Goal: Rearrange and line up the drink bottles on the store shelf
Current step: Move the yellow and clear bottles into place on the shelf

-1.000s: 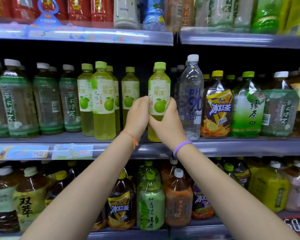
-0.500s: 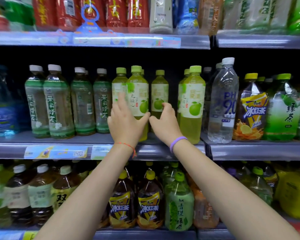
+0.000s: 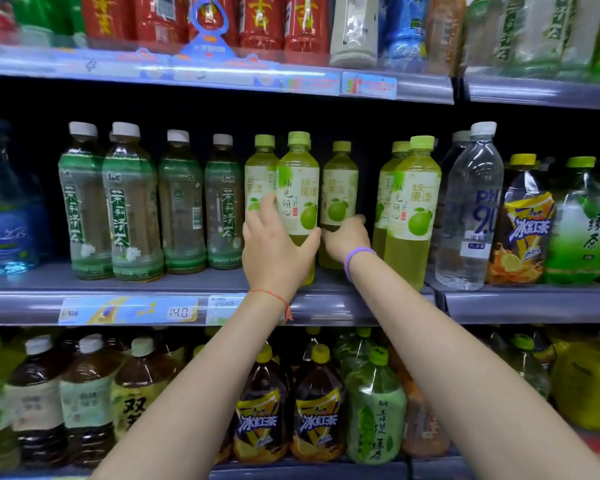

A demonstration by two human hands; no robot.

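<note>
Yellow-green pomelo drink bottles with green caps stand on the middle shelf (image 3: 326, 306). My left hand (image 3: 274, 247) wraps the lower half of the front pomelo bottle (image 3: 298, 181), thumb on its right side and fingers on its left. My right hand (image 3: 347, 237) reaches deeper, its fingers curled on the lower part of a set-back pomelo bottle (image 3: 340, 192). Another pomelo bottle (image 3: 414, 209) stands alone at the shelf front to the right, beside a clear water bottle (image 3: 471, 209). One more pomelo bottle (image 3: 262, 168) shows behind my left hand.
Green-label jasmine tea bottles (image 3: 132, 202) fill the shelf to the left, iced tea (image 3: 523, 223) and green tea (image 3: 582, 223) pouches to the right. A gap lies between the set-back bottle and the right pomelo bottle. Shelves above and below are full of bottles.
Both hands let go of the pomelo bottle now standing by the water bottle and moved left. The left hand closed on the front bottle; the right reached the set-back one.
</note>
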